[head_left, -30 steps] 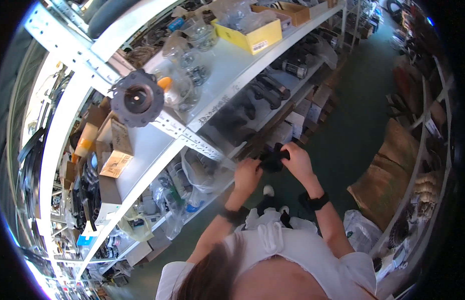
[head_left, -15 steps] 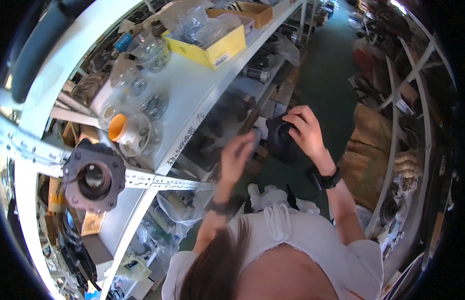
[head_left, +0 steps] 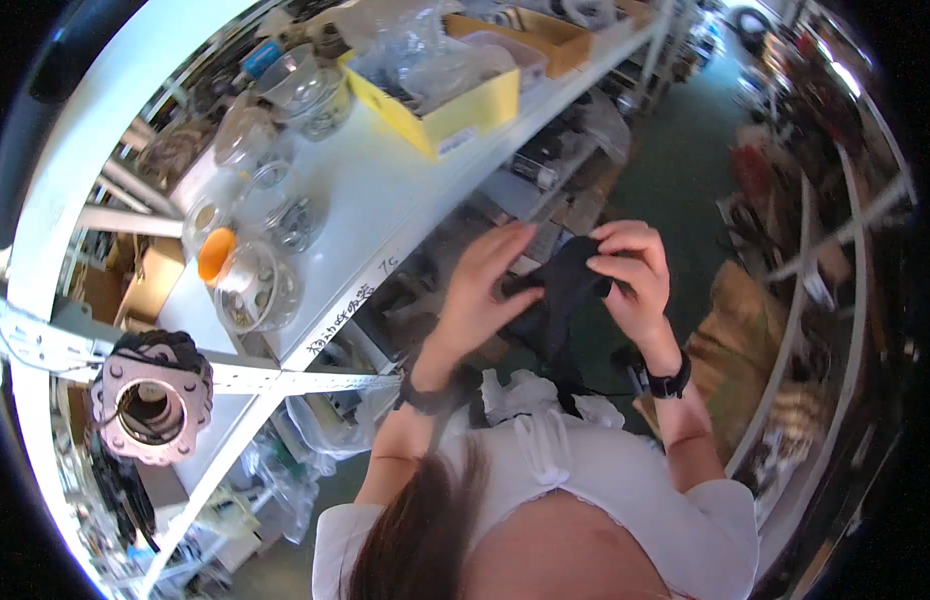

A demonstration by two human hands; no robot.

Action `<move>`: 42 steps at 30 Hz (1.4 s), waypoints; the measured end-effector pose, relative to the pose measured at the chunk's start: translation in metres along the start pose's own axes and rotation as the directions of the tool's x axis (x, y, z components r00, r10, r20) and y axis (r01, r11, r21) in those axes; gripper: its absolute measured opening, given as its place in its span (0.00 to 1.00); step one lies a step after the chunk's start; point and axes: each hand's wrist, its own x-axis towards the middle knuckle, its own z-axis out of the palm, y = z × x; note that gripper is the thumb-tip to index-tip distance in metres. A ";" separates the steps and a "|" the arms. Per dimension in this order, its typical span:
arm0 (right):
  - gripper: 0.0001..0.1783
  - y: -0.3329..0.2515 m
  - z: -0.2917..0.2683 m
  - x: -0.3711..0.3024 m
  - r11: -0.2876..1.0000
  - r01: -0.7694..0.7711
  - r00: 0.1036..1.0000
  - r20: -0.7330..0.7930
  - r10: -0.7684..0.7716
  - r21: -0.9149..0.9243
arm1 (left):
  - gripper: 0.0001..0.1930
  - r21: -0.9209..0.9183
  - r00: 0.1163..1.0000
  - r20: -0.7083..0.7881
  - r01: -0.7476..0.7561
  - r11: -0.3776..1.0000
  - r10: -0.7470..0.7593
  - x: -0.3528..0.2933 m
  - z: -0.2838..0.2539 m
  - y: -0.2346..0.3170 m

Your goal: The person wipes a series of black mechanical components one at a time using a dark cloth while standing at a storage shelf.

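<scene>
A limp black cloth-like item (head_left: 562,300) hangs in front of my body; its exact kind is hard to make out. My right hand (head_left: 633,272) pinches its upper right edge between thumb and bent fingers. On its left side, my left hand (head_left: 482,287) is open, thumb and fingers spread around a gap. The left fingertips come close to the black item, and I cannot tell whether the thumb touches it. Both wrists wear dark bands.
A white shelf (head_left: 385,215) on my left carries a yellow box (head_left: 435,120) of bagged parts and several clear plastic jars (head_left: 257,290). A round metal part (head_left: 153,398) stands by the shelf post. Brown sacking (head_left: 735,335) lies right of the green aisle floor (head_left: 675,160).
My left hand has moved up and right toward the black item and its fingers have spread. My right hand keeps its pinch. The view has shifted slightly.
</scene>
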 end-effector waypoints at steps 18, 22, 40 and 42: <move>0.17 0.125 0.031 0.004 0.888 -0.434 0.859 0.366 0.358 0.152 | 0.20 -0.180 0.642 -0.436 0.624 0.760 -0.630 0.013 0.080 -0.014; 0.15 0.121 0.040 0.029 0.893 -0.421 0.887 0.280 0.367 0.163 | 0.21 -0.086 0.670 -0.537 0.561 0.823 -0.512 0.037 0.073 -0.020; 0.14 -0.040 0.216 0.028 0.996 0.078 0.912 0.401 -0.089 0.044 | 0.08 -0.428 0.118 -0.828 0.498 0.754 -0.548 -0.114 -0.037 -0.017; 0.14 -0.059 0.242 0.016 0.992 0.076 0.919 0.380 -0.108 0.098 | 0.07 -0.416 0.009 -0.879 0.471 0.778 -0.476 -0.134 -0.051 -0.010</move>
